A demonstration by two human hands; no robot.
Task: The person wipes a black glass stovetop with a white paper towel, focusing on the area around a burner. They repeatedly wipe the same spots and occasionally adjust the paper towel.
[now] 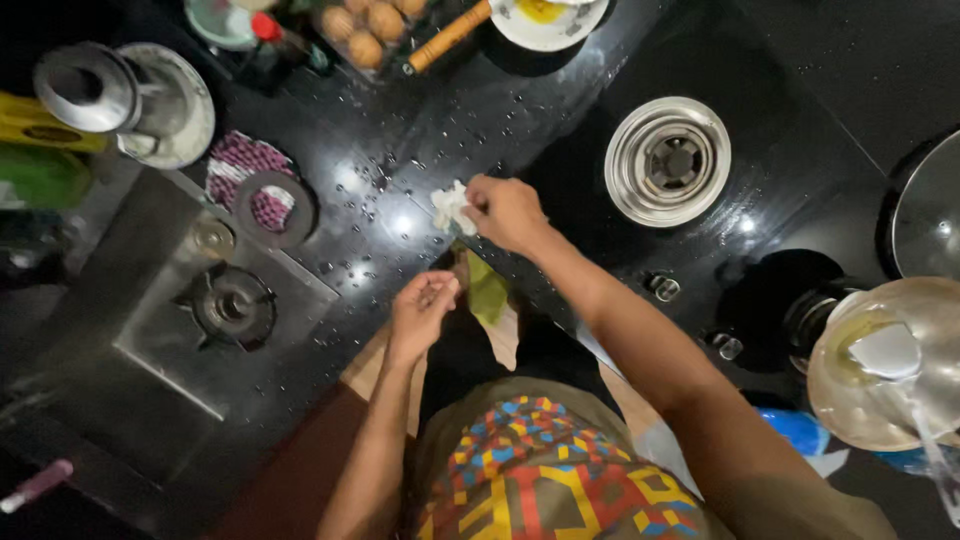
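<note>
From up here, the right hand has its fingers pinched shut around a crumpled white wad, maybe a tissue or rag, pressed on the wet black surface near the middle of the stove top. I'd say the wiping is barely underway, since water drops are scattered all over that glossy patch toward the eggs. The left hand hangs below it with fingertips bunched together, but I can't tell if they hold anything. The round burner looks dry. The pot at right is cut off, and the dim left side is hard to read.
</note>
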